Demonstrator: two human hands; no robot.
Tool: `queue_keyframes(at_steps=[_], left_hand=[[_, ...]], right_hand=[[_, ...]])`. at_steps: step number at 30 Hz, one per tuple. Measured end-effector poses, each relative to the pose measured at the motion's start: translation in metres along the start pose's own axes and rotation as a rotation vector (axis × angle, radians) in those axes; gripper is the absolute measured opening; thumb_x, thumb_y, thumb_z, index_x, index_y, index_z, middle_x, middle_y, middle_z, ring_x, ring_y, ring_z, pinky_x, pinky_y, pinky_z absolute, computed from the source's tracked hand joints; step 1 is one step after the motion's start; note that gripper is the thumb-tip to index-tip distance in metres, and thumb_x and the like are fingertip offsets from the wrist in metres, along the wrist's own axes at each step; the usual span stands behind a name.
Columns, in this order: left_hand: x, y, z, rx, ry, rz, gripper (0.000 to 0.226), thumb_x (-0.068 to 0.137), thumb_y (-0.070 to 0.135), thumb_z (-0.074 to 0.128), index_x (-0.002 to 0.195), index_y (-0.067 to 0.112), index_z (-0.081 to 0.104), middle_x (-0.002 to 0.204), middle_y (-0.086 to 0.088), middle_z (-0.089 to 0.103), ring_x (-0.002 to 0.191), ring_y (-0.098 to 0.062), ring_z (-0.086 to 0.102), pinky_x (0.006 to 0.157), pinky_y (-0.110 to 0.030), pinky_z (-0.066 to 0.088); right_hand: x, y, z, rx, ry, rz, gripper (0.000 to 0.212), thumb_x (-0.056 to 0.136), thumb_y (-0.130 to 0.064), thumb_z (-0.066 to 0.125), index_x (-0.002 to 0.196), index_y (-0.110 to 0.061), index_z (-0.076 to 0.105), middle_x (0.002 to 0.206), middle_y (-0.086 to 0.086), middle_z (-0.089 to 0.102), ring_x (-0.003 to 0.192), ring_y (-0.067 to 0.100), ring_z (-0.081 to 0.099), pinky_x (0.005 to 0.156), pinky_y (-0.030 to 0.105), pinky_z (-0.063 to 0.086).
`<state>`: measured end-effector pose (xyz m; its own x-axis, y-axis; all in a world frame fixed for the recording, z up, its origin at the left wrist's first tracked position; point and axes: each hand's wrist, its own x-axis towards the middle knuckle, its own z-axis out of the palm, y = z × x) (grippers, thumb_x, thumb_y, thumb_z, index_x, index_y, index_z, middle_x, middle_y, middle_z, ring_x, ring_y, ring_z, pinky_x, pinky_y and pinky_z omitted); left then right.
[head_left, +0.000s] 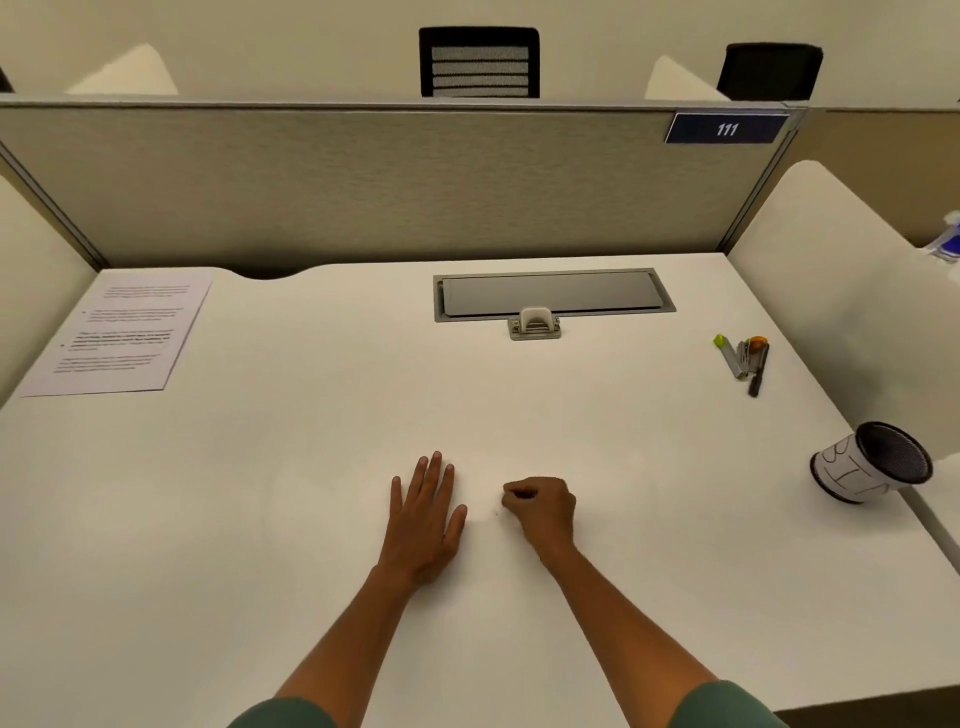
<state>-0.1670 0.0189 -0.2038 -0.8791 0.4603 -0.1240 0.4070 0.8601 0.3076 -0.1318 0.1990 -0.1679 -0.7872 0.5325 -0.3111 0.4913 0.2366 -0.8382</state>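
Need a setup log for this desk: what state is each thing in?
left hand: open, flat on the desk
right hand: curled into a fist, holding nothing visible
mesh cup: nothing sticking out; tipped or upright unclear
cable hatch: lid closed
pens: lying loose together
printed sheet: flat, face up

A printed sheet (117, 335) lies flat at the far left corner of the bench (311, 441). A grey cable hatch (553, 293) is set into the far edge, with a small white clip (535, 323) at its near lip. A loose cluster of what look like markers (745, 358) lies near the right edge. Nearer along that edge, a black mesh cup (870, 463) wrapped in scrawled white paper lies tipped on its side. Behind the far edge stands a beige partition (363, 182) bearing a blue plate (726, 128) marked 111.
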Motion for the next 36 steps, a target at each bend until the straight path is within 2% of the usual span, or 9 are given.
queue_keyframes(at_steps=[2, 4, 6, 10, 14, 26, 29, 36], left_hand=[[0.003, 0.002, -0.003, -0.01, 0.016, -0.01, 0.062, 0.101, 0.043, 0.025, 0.155, 0.02, 0.005, 0.163, 0.002, -0.011, 0.149, -0.015, -0.017, 0.12, -0.045, -0.009], [0.006, 0.006, -0.005, -0.009, 0.031, -0.009, 0.061, 0.102, 0.041, 0.027, 0.155, 0.019, 0.006, 0.163, 0.001, -0.011, 0.149, -0.015, -0.017, 0.12, -0.045, -0.009], [0.012, 0.014, -0.006, 0.009, 0.042, 0.001, 0.062, 0.102, 0.041, 0.027, 0.155, 0.019, 0.005, 0.163, 0.001, -0.011, 0.149, -0.016, -0.017, 0.12, -0.044, -0.009], [0.027, 0.04, -0.01, 0.001, 0.06, 0.037, 0.062, 0.102, 0.038, 0.028, 0.155, 0.019, 0.002, 0.162, 0.001, -0.013, 0.15, -0.017, -0.015, 0.121, -0.046, -0.006], [0.049, 0.077, -0.012, 0.0, 0.06, 0.091, 0.064, 0.102, 0.038, 0.027, 0.155, 0.019, -0.003, 0.161, 0.001, -0.017, 0.15, -0.018, -0.015, 0.122, -0.046, -0.005], [0.125, 0.233, -0.005, 0.016, 0.059, 0.322, 0.07, 0.1, 0.052, 0.023, 0.155, 0.019, -0.005, 0.162, -0.001, -0.017, 0.149, -0.018, -0.019, 0.121, -0.045, -0.007], [0.141, 0.273, 0.002, 0.021, 0.047, 0.384, 0.071, 0.099, 0.054, 0.022, 0.155, 0.019, -0.006, 0.161, -0.002, -0.018, 0.149, -0.02, -0.018, 0.121, -0.045, -0.007], [0.167, 0.362, 0.025, 0.052, 0.006, 0.509, 0.073, 0.099, 0.055, 0.021, 0.154, 0.018, -0.007, 0.161, -0.003, -0.02, 0.149, -0.021, -0.019, 0.122, -0.047, -0.004]], right_hand=[[0.007, 0.003, -0.007, 0.365, -0.022, 0.21, 0.015, 0.073, -0.004, 0.076, 0.087, -0.01, 0.078, 0.085, -0.001, 0.076, 0.082, 0.011, 0.07, 0.073, 0.018, 0.052], [0.012, 0.002, -0.015, 0.731, -0.086, 0.338, 0.014, 0.076, 0.004, 0.074, 0.09, 0.002, 0.074, 0.086, 0.009, 0.075, 0.079, 0.018, 0.071, 0.073, 0.023, 0.057], [0.014, -0.002, -0.026, 1.022, -0.149, 0.429, 0.008, 0.077, 0.01, 0.072, 0.083, 0.006, 0.073, 0.083, 0.015, 0.073, 0.075, 0.019, 0.071, 0.068, 0.024, 0.059], [0.017, -0.009, -0.048, 1.302, -0.296, 0.504, 0.011, 0.065, 0.009, 0.077, 0.075, 0.004, 0.076, 0.082, 0.015, 0.073, 0.076, 0.02, 0.072, 0.071, 0.026, 0.06], [0.027, -0.014, -0.076, 1.449, -0.349, 0.492, 0.011, 0.068, 0.01, 0.074, 0.079, 0.005, 0.074, 0.084, 0.015, 0.071, 0.078, 0.02, 0.07, 0.078, 0.027, 0.06], [0.074, -0.004, -0.225, 1.68, -0.267, 0.303, 0.013, 0.074, 0.006, 0.073, 0.086, 0.005, 0.075, 0.091, 0.017, 0.071, 0.085, 0.022, 0.071, 0.074, 0.028, 0.06], [0.082, -0.002, -0.27, 1.73, -0.217, 0.256, 0.012, 0.075, 0.005, 0.071, 0.087, 0.005, 0.074, 0.091, 0.016, 0.07, 0.084, 0.022, 0.069, 0.072, 0.027, 0.06], [0.095, 0.028, -0.37, 1.76, 0.025, 0.176, 0.016, 0.069, 0.009, 0.071, 0.084, 0.003, 0.072, 0.09, 0.014, 0.071, 0.09, 0.02, 0.065, 0.07, 0.025, 0.06]])
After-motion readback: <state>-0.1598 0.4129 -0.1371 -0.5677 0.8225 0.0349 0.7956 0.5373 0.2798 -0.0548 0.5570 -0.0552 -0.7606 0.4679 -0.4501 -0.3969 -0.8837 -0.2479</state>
